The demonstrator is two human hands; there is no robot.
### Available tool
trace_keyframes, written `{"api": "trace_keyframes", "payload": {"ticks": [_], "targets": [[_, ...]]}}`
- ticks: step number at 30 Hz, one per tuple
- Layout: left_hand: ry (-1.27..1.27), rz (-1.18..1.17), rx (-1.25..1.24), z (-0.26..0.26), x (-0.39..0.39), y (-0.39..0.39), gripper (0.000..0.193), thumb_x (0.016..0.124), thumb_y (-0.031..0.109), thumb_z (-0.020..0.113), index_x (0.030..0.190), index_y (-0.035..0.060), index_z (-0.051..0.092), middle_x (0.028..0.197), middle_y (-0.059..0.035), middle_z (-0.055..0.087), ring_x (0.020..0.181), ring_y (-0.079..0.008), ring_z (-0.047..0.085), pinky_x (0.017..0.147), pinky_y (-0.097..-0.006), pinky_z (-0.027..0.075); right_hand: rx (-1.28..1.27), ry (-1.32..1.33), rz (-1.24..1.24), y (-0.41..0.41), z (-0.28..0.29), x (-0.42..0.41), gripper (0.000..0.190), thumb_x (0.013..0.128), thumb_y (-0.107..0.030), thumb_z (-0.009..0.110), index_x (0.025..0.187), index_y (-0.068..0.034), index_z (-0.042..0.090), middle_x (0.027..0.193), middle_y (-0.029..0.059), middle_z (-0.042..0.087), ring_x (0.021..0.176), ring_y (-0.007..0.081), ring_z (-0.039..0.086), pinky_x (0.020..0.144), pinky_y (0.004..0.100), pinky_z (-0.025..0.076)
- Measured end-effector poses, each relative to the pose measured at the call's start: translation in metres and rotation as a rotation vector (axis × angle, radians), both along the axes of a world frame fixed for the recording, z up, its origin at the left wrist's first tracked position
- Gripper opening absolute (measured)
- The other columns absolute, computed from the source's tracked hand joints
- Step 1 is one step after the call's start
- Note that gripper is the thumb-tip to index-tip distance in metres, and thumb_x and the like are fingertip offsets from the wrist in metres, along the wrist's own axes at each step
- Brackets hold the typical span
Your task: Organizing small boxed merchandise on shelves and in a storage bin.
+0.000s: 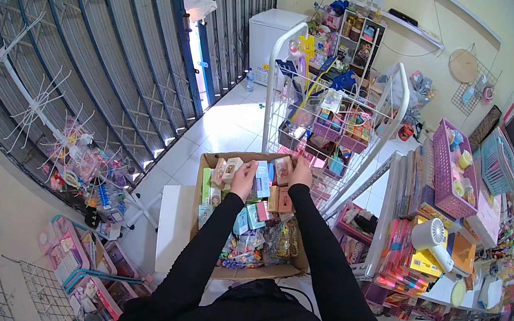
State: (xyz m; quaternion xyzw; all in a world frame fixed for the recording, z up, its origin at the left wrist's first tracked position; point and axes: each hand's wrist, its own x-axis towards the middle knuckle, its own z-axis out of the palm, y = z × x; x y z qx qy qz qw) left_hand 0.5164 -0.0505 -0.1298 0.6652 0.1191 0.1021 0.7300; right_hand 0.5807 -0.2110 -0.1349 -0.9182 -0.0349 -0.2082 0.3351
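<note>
An open cardboard carton (245,275) stands before me, filled with small boxed goods. My left hand (244,178) is inside its far half, between a cream box (231,169) and a light-blue box (262,180). Its fingertips are bent beside the blue box; whether they grip it is hard to see. My right hand (301,174) has its fingers around the side of a pale pink box (282,170) at the far right corner. Teal boxes (247,220) and brown boxes (285,200) lie nearer. Bagged colourful small items (242,254) fill the near end.
A white wire cart (273,87) with baskets stands just beyond the carton. To the right, a table holds stacked books, a purple basket (454,174) and a white handheld fan (433,241). Left are a white display stand (43,109) and a folding metal gate (105,35).
</note>
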Motion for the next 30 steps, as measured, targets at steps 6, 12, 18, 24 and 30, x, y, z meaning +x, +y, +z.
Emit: {"api": "trace_keyframes", "payload": {"ticks": [6, 12, 18, 24, 30], "targets": [[0.018, -0.056, -0.142, 0.011, -0.005, -0.015, 0.034, 0.086, 0.032, 0.054, 0.099, 0.0005, 0.055, 0.081, -0.0023, 0.056, 0.071, -0.0077, 0.050, 0.061, -0.0208, 0.040, 0.287, 0.185, 0.242, -0.011, 0.019, -0.015, 0.036, 0.077, -0.028, 0.064, 0.104, -0.008, 0.052, 0.095, 0.0126, 0.058, 0.081, 0.0259, 0.059, 0.069, 0.0350, 0.048], [0.280, -0.220, -0.191, 0.006, -0.048, -0.034, 0.028, 0.084, 0.031, 0.057, 0.091, 0.0034, 0.055, 0.070, 0.0022, 0.051, 0.054, -0.0055, 0.045, 0.042, -0.0207, 0.034, 0.228, 0.418, 0.538, -0.028, 0.037, -0.104, 0.072, 0.060, -0.024, 0.076, 0.119, -0.008, 0.039, 0.093, 0.0144, 0.058, 0.081, 0.0259, 0.059, 0.070, 0.0321, 0.048], [0.448, -0.379, -0.097, -0.055, -0.073, -0.056, 0.030, 0.079, 0.027, 0.064, 0.091, 0.0038, 0.052, 0.076, -0.0044, 0.056, 0.059, -0.0113, 0.054, 0.052, -0.0251, 0.049, -0.182, 0.448, 0.306, -0.047, 0.009, -0.158, 0.069, 0.059, -0.018, 0.074, 0.116, -0.009, 0.038, 0.082, 0.0156, 0.060, 0.075, 0.0303, 0.061, 0.066, 0.0390, 0.049], [0.277, -0.149, 0.166, -0.093, -0.081, -0.077, 0.033, 0.071, 0.025, 0.071, 0.086, 0.0008, 0.055, 0.069, -0.0075, 0.060, 0.059, -0.0143, 0.059, 0.054, -0.0261, 0.048, -0.309, 0.314, 0.027, -0.029, -0.009, -0.185, 0.035, 0.071, -0.006, 0.057, 0.102, -0.005, 0.042, 0.094, 0.0160, 0.049, 0.078, 0.0331, 0.058, 0.063, 0.0412, 0.049], [0.126, -0.147, 0.493, -0.075, -0.106, -0.092, 0.014, 0.072, 0.016, 0.066, 0.070, 0.0025, 0.062, 0.061, -0.0058, 0.060, 0.057, -0.0128, 0.059, 0.058, -0.0260, 0.046, -0.298, 0.385, -0.079, -0.029, -0.018, -0.193, 0.037, 0.069, -0.012, 0.063, 0.099, -0.005, 0.043, 0.092, 0.0160, 0.048, 0.077, 0.0335, 0.058, 0.060, 0.0428, 0.048]]}}
